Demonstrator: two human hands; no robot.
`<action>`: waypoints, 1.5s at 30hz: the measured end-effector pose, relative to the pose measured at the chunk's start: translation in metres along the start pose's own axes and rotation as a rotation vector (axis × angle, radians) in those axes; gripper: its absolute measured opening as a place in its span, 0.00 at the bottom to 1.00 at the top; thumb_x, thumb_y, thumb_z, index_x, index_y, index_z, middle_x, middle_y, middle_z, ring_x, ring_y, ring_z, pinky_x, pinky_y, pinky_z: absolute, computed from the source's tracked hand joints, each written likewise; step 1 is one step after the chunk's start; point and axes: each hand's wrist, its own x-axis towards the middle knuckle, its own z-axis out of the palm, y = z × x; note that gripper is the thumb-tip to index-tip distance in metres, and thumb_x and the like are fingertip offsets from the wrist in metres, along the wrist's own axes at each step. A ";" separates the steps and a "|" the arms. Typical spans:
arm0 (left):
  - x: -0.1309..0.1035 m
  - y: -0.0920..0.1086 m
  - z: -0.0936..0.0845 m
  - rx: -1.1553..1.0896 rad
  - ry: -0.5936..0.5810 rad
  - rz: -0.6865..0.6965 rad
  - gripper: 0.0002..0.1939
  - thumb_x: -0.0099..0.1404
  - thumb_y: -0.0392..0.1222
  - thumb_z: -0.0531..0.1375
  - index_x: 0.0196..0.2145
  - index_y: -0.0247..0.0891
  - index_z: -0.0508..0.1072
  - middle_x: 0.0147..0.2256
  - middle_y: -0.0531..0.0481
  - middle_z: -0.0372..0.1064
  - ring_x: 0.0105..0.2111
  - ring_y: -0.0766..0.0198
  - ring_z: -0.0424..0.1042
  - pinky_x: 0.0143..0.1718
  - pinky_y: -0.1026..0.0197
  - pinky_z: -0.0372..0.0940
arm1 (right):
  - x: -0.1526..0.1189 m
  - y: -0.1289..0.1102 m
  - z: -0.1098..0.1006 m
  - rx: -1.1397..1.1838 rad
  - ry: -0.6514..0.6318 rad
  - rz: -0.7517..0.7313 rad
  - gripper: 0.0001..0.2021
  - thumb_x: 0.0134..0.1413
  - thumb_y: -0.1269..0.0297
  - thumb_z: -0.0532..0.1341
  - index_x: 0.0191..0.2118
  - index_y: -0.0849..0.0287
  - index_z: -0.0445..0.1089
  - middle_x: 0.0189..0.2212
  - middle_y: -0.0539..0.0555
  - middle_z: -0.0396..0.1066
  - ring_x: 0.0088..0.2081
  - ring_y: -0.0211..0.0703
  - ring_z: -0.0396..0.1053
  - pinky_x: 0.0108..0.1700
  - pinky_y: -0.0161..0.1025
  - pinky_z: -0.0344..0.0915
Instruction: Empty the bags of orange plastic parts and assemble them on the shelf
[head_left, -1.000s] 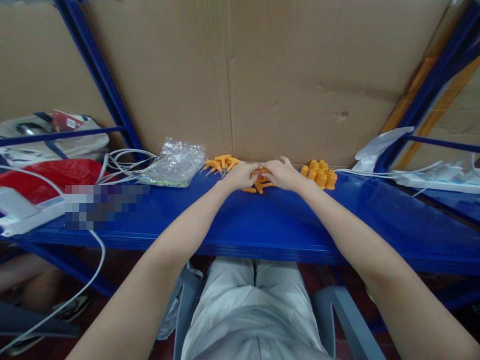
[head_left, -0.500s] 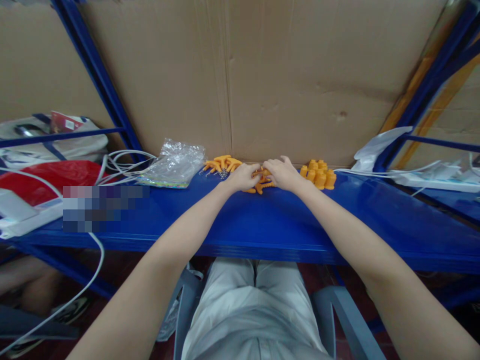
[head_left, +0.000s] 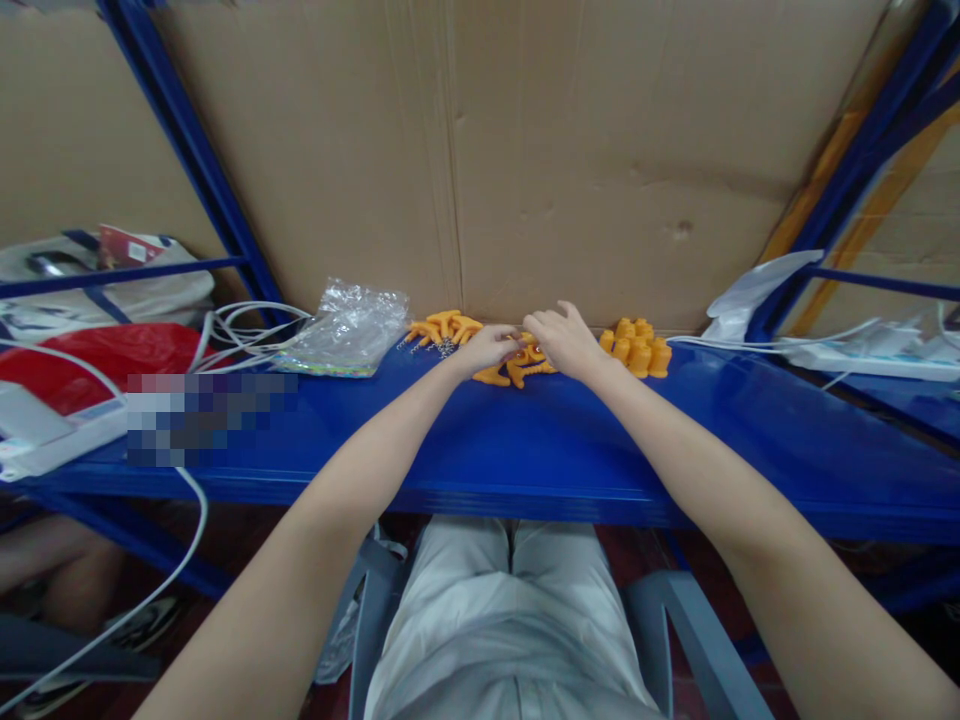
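Note:
My left hand [head_left: 489, 348] is over the back of the blue table, fingers curled inward; whatever is in its fingertips is too small to make out. Facing it, my right hand [head_left: 561, 338] has bent fingers with one digit raised, and its fingertips are hidden. Between and below both hands lie several loose orange plastic pieces [head_left: 516, 374], some curved or branching. Left of my left hand is a pile of orange branched pieces [head_left: 444, 326] with thin metal coils or chains [head_left: 445, 348] on them. A cluster of upright orange knobbed cylinders [head_left: 637, 352] stands right of my right hand.
A clear plastic bag [head_left: 349, 325] lies left of the pieces, near white cables [head_left: 247, 320] and a red bag [head_left: 135, 355]. Power strips [head_left: 67, 435] sit at the left; another [head_left: 877, 360] is far right. Cardboard [head_left: 585, 150] walls the back. Another person's leg [head_left: 67, 570] shows lower left.
My hands have drawn slightly apart, the right one lifting a little. More of the loose orange pieces shows between them; an orange piece that was between my fingertips is less distinct.

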 end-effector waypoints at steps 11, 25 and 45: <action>-0.004 -0.004 -0.008 -0.172 -0.078 -0.119 0.10 0.60 0.39 0.62 0.22 0.37 0.68 0.17 0.56 0.59 0.17 0.72 0.58 0.20 0.67 0.54 | -0.003 0.002 0.003 0.136 -0.075 -0.007 0.16 0.63 0.75 0.52 0.51 0.60 0.71 0.46 0.62 0.78 0.49 0.52 0.73 0.66 0.62 0.44; -0.003 -0.012 -0.016 -0.040 -0.001 -0.138 0.12 0.63 0.41 0.60 0.23 0.38 0.70 0.19 0.54 0.61 0.20 0.67 0.61 0.26 0.60 0.60 | -0.016 0.039 0.015 0.084 0.065 0.226 0.18 0.60 0.77 0.49 0.49 0.58 0.70 0.44 0.62 0.75 0.49 0.55 0.69 0.64 0.63 0.47; -0.001 -0.009 -0.020 -0.189 0.173 -0.162 0.10 0.68 0.33 0.58 0.27 0.36 0.69 0.18 0.56 0.64 0.16 0.71 0.61 0.22 0.66 0.56 | -0.043 0.072 0.040 0.189 -0.442 0.794 0.22 0.62 0.69 0.54 0.59 0.64 0.69 0.58 0.71 0.71 0.62 0.66 0.65 0.63 0.73 0.49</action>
